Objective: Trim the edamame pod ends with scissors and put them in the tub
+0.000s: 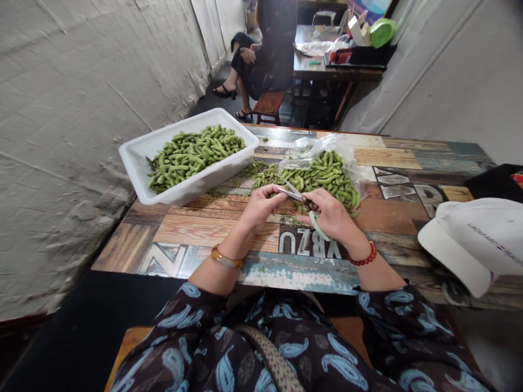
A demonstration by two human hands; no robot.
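My right hand (333,215) is closed around a pair of scissors (291,191) with pale green handles, its blades parted and pointing left. Close by the blade tips, the fingers of my left hand (263,206) are pinched together; what they hold is hidden. Just beyond both hands, a heap of green edamame pods (333,177) spills from a clear plastic bag (345,147). Smaller green trimmings (261,173) lie to the left of that heap. A white plastic tub (188,188) at the left holds many more pods (196,155).
Patterned wood planks cover the table (212,226). A white cap (474,239) lies at its right end, near a black object (496,182). Past the far edge, a person (272,49) sits on a wooden stool (268,102) beside another table (310,68). A rough wall (90,109) runs along the left.
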